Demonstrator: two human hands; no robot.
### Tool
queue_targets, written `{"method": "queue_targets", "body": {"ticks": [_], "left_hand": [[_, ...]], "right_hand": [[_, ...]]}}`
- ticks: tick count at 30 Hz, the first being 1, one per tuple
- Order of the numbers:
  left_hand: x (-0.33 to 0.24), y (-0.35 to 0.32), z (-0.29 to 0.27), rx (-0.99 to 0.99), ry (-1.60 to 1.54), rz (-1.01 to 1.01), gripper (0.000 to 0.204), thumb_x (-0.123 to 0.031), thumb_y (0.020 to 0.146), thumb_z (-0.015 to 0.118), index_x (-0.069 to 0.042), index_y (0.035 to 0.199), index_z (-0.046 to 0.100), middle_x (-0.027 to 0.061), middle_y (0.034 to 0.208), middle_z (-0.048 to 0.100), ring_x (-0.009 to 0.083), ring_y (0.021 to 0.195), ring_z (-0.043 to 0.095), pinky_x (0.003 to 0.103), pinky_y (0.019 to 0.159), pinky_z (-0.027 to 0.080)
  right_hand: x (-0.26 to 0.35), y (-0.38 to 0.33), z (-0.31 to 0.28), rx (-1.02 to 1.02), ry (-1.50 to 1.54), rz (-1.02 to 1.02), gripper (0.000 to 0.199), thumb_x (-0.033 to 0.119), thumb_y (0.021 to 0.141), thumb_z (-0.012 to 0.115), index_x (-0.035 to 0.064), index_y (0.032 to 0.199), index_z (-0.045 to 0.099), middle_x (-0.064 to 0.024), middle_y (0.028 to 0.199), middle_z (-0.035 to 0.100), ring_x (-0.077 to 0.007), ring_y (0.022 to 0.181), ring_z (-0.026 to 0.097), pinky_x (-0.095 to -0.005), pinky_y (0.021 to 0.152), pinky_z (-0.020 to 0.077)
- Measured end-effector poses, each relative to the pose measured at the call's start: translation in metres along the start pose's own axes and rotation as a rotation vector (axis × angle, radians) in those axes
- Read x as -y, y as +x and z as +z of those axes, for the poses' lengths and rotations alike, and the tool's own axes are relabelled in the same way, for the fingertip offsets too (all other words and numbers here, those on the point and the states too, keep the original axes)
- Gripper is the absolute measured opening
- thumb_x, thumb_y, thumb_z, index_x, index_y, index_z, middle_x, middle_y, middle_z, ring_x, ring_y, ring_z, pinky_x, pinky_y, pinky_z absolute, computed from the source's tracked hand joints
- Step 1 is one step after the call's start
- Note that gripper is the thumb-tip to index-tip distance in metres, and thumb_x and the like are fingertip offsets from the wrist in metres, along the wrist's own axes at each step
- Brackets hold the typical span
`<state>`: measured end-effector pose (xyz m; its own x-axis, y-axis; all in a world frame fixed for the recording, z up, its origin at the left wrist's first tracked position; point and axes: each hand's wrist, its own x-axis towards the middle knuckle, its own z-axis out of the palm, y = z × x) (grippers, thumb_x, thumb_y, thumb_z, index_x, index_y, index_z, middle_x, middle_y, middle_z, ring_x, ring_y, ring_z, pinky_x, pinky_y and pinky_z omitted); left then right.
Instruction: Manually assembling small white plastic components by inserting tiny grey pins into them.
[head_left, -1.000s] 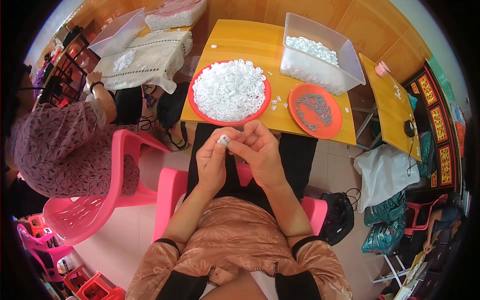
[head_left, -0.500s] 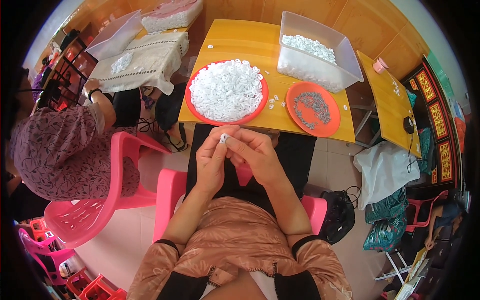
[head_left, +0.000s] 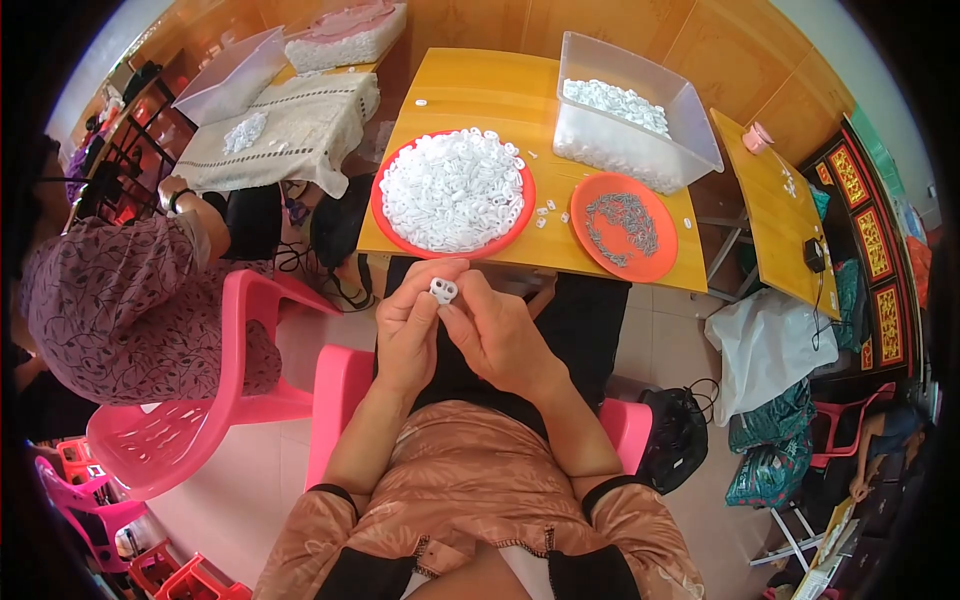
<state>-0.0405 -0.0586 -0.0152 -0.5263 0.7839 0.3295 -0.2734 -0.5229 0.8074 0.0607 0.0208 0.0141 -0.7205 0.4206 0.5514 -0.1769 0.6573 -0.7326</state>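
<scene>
Between my two hands, above my lap, is a small white plastic piece (head_left: pixel 443 290) with two round holes. My left hand (head_left: pixel 408 325) pinches it between thumb and fingers. The fingers of my right hand (head_left: pixel 500 325) are curled, with the thumb against the piece's lower right side. Just beyond my hands, a red round tray (head_left: pixel 377 205) is heaped with similar white pieces (head_left: pixel 455 190). To its right, an orange-red plate (head_left: pixel 650 258) bears many small grey metal pins or screws (head_left: pixel 625 225).
A clear plastic bin (head_left: pixel 640 160) of white pieces stands at the table's (head_left: pixel 480 80) back right. Several loose white pieces (head_left: pixel 545 212) lie between tray and plate. At the left, another person (head_left: pixel 150 300) sits by a pink chair (head_left: pixel 240 350). A black bag (head_left: pixel 675 440) lies to my right.
My hands have shifted slightly left and down. The white piece has been turned, so that its two-holed face now shows. At the left, the other person's hand has moved slightly.
</scene>
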Motion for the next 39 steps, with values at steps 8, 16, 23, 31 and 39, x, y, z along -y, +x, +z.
{"method": "queue_targets", "body": {"ticks": [8,16,23,31,39], "left_hand": [[0.004,-0.011,0.023,-0.037,-0.132,-0.032,0.044,-0.033,0.094,0.048,0.005,0.115,0.054,0.0181,0.122,0.053,0.0213,0.107,0.053,0.033,0.095,0.040],[0.009,-0.011,0.022,-0.163,-0.170,-0.128,0.038,-0.030,0.097,0.041,0.003,0.110,0.054,0.0177,0.120,0.054,0.0182,0.104,0.054,0.029,0.091,0.042],[0.007,-0.003,0.022,-0.243,-0.193,-0.163,0.036,-0.027,0.097,0.041,0.003,0.115,0.052,0.0136,0.115,0.057,0.0166,0.103,0.055,0.028,0.090,0.043],[0.006,0.000,0.019,-0.216,-0.059,-0.162,0.033,-0.019,0.096,0.042,0.005,0.116,0.053,0.0108,0.113,0.058,0.0132,0.094,0.057,0.025,0.082,0.046],[0.006,0.001,0.015,-0.160,-0.071,-0.245,0.034,-0.021,0.095,0.044,0.005,0.114,0.056,0.0064,0.085,0.062,0.0083,0.065,0.052,0.021,0.058,0.042]], "right_hand": [[-0.011,-0.004,0.010,-0.167,-0.290,-0.201,0.018,0.011,0.076,0.059,0.0025,0.079,0.044,-0.0117,0.059,0.051,-0.0273,0.053,0.056,-0.0354,0.046,0.0446],[-0.021,-0.006,0.022,-0.197,-0.302,-0.165,0.018,0.011,0.075,0.060,0.0020,0.080,0.045,-0.0110,0.057,0.051,-0.0270,0.051,0.056,-0.0352,0.046,0.0448],[-0.016,-0.002,0.020,-0.116,-0.016,0.038,0.013,0.014,0.089,0.052,0.0007,0.088,0.049,-0.0157,0.058,0.052,-0.0330,0.054,0.057,-0.0395,0.046,0.0419],[-0.009,-0.001,0.012,-0.107,0.334,0.381,0.024,0.018,0.094,0.047,0.0001,0.078,0.051,-0.0112,0.053,0.049,-0.0186,0.047,0.053,-0.0325,0.045,0.0382],[-0.009,0.002,0.004,-0.073,0.360,0.447,0.031,0.023,0.094,0.047,-0.0011,0.077,0.057,-0.0017,0.052,0.048,-0.0070,0.047,0.043,-0.0238,0.045,0.0341]]}}
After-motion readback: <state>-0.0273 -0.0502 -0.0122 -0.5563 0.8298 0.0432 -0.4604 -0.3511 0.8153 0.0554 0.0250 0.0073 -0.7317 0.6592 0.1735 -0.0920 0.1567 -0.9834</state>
